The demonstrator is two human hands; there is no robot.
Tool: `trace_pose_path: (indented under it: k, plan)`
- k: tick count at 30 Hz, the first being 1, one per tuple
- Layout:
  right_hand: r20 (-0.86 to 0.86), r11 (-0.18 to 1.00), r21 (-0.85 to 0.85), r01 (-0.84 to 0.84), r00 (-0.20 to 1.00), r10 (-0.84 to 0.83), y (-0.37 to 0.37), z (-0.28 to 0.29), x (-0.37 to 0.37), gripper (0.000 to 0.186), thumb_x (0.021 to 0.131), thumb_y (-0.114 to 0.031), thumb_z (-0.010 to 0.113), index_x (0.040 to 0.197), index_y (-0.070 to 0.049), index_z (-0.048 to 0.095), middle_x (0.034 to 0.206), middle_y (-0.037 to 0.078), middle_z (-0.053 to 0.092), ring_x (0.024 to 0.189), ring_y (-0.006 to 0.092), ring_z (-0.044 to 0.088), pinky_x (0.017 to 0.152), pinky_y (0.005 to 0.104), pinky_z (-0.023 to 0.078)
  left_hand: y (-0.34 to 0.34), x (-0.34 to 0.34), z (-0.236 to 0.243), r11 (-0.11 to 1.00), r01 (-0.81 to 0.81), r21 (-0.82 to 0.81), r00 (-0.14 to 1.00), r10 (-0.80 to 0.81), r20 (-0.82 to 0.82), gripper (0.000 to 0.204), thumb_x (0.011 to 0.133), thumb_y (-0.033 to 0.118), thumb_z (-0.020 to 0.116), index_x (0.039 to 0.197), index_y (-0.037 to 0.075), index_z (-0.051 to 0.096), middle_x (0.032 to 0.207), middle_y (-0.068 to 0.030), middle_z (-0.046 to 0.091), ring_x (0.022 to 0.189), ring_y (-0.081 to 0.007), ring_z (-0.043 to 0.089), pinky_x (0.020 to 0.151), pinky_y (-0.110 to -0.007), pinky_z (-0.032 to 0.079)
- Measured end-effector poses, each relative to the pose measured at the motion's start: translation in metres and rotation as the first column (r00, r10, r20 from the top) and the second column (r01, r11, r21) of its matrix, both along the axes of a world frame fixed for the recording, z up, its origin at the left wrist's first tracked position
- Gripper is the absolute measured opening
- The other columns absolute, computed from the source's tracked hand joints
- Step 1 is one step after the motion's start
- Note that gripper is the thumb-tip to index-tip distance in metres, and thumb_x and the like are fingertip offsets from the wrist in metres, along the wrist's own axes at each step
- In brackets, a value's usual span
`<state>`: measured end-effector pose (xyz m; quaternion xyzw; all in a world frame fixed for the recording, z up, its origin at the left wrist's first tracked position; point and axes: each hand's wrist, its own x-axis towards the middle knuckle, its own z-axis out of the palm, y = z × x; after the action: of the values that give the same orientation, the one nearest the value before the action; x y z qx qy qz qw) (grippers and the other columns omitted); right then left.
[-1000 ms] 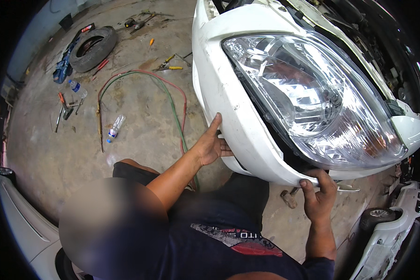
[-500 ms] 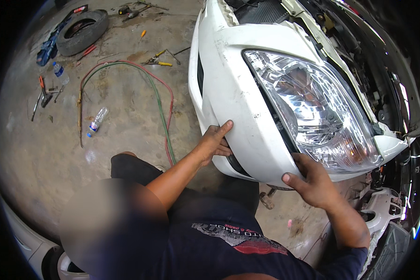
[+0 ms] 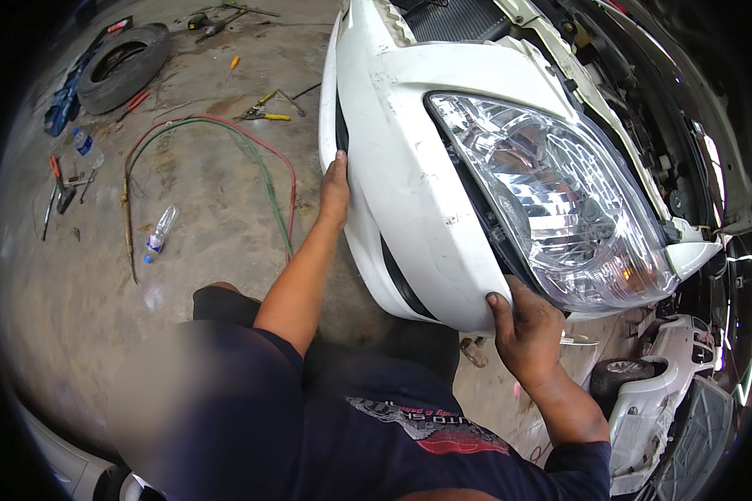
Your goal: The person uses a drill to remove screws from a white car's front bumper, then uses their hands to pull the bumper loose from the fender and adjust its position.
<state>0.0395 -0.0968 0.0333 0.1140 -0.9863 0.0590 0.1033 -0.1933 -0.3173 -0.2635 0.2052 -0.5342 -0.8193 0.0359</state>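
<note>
A scuffed white car bumper (image 3: pixel 422 196) stands before me, its corner close to a clear headlight (image 3: pixel 551 196). A dark gap runs between the bumper edge and the lamp. My left hand (image 3: pixel 335 190) is closed on the bumper's front side, by the dark upper opening, with the thumb up and the other fingers mostly hidden. At the near corner my right hand (image 3: pixel 528 330) grips the bumper edge below the lamp, thumb on the outer face and fingertips tucked toward the gap. A lower dark opening (image 3: pixel 405 284) shows between my two hands.
On the concrete floor to the left lie a red and green hose (image 3: pixel 288 192), plastic bottles (image 3: pixel 160 234), pliers (image 3: pixel 263 110), other hand tools (image 3: pixel 58 179) and a tyre (image 3: pixel 125 67). The open engine bay (image 3: pixel 618 92) is at the right; another white car (image 3: pixel 656 409) stands beyond.
My left hand has slid forward along the bumper, from beside the lower opening to the upper one. My right hand stays at the near corner, its grip slightly shifted. The view has shifted a little.
</note>
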Motion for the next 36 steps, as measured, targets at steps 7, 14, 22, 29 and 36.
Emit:
trace_pose_path:
  k: [7, 14, 22, 29, 36]
  plan:
    - [-0.018, 0.995, 0.104, 0.002, 1.000, 0.000, -0.011, 0.004, 0.001, 0.033, 0.095, -0.024, 0.078, 0.117, 0.000, 0.074, 0.076, 0.016, 0.071, 0.068, 0.0356, 0.071, 0.063, 0.0452, 0.054, 0.024, -0.004, -0.006, 0.961, -0.119, 0.250, 0.988, 0.139, -0.065, 0.075, 0.107, 0.067, 0.052, 0.127, -0.004, 0.067, 0.124, -0.0166, 0.070, 0.115, -0.0245, 0.064, 0.104, -0.036, 0.050]
    - [-0.055, 0.985, 0.170, -0.025, 0.998, 0.035, -0.004, 0.003, -0.002, 0.032, 0.094, -0.025, 0.079, 0.115, -0.001, 0.074, 0.071, 0.013, 0.067, 0.064, 0.0319, 0.067, 0.059, 0.0439, 0.051, 0.025, 0.000, 0.005, 0.879, -0.158, 0.450, 0.982, 0.189, -0.026, 0.085, 0.105, 0.068, 0.055, 0.139, -0.009, 0.061, 0.131, -0.0200, 0.067, 0.117, -0.0274, 0.066, 0.107, -0.038, 0.051]
    - [-0.083, 0.985, 0.157, -0.073, 0.993, 0.087, 0.006, -0.002, -0.010, 0.030, 0.094, -0.030, 0.080, 0.111, -0.006, 0.075, 0.069, 0.010, 0.064, 0.060, 0.0310, 0.064, 0.056, 0.0441, 0.047, 0.024, -0.003, 0.007, 0.902, -0.194, 0.386, 0.980, 0.197, 0.033, 0.091, 0.104, 0.072, 0.050, 0.131, -0.013, 0.063, 0.123, -0.0240, 0.069, 0.112, -0.0291, 0.068, 0.100, -0.040, 0.055]
    - [-0.082, 0.992, 0.123, -0.028, 0.996, 0.039, 0.010, -0.002, -0.009, 0.030, 0.096, -0.033, 0.078, 0.111, -0.007, 0.074, 0.072, 0.010, 0.067, 0.062, 0.0314, 0.067, 0.058, 0.0445, 0.051, 0.023, 0.001, 0.005, 0.966, -0.128, 0.225, 0.991, 0.118, 0.055, 0.087, 0.109, 0.070, 0.040, 0.135, -0.011, 0.060, 0.127, -0.0239, 0.068, 0.120, -0.0309, 0.065, 0.108, -0.043, 0.050]
    - [0.292, 0.989, -0.111, 0.097, 0.954, -0.061, 0.012, 0.024, -0.007, 0.049, 0.099, -0.036, 0.075, 0.129, 0.002, 0.066, 0.100, 0.025, 0.075, 0.095, 0.0462, 0.074, 0.082, 0.0523, 0.057, 0.026, 0.081, -0.082, 0.869, -0.108, 0.484, 0.857, -0.165, 0.488, 0.117, 0.095, 0.089, 0.038, 0.172, 0.004, 0.013, 0.177, -0.0202, 0.022, 0.161, -0.0407, 0.026, 0.130, -0.058, 0.017]
